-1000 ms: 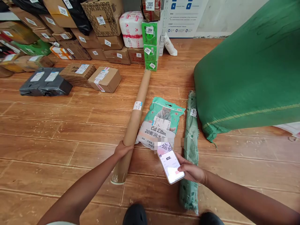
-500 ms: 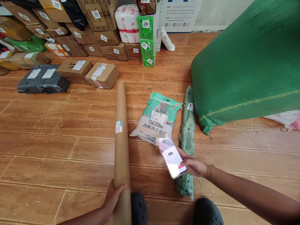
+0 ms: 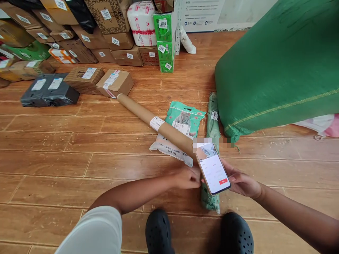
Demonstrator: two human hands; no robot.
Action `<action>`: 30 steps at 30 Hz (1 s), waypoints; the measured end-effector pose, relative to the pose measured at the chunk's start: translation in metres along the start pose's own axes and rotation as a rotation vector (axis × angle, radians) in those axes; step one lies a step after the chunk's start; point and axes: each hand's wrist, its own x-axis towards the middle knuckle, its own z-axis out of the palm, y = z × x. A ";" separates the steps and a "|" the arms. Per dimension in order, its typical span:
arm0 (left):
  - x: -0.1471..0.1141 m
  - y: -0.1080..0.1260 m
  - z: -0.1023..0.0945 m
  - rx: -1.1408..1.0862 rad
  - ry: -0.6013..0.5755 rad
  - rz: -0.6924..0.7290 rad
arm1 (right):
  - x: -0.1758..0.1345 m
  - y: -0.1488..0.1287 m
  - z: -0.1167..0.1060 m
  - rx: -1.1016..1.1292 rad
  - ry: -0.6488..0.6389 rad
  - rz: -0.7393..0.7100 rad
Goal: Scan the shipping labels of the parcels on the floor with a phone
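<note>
A long cardboard tube point(image 3: 174, 137) with a white label slants across the cat litter bag point(image 3: 182, 119), its near end hidden behind the phone. Against the tube's lower side is my left hand point(image 3: 188, 177), fingers curled around it and partly covered by the phone. My right hand point(image 3: 242, 181) grips a smartphone point(image 3: 213, 173), whose lit screen shows a picture above a white form with a red button. Under the phone lies a long green wrapped parcel point(image 3: 212, 123) on the floor, beside the bag.
A big green sack point(image 3: 265, 77) bulges at the right. Stacked labelled boxes point(image 3: 119, 41) line the back left. Nearer on the wooden floor point(image 3: 53, 151) sit a black-wrapped parcel point(image 3: 50, 92) and two cartons point(image 3: 116, 84). My dark clogs point(image 3: 159, 231) are at the bottom.
The tube has swung from pointing straight ahead to a diagonal over the bag. My left hand has moved right and forward with it; the phone has shifted right.
</note>
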 end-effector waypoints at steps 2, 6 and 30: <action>0.001 0.002 -0.064 0.378 0.146 0.145 | -0.007 -0.002 -0.001 0.020 0.002 -0.001; 0.017 0.003 -0.213 1.125 0.750 0.058 | -0.011 0.000 -0.002 0.025 0.005 0.008; -0.015 -0.020 -0.320 1.505 0.224 0.136 | 0.068 0.105 0.078 0.115 -0.006 0.146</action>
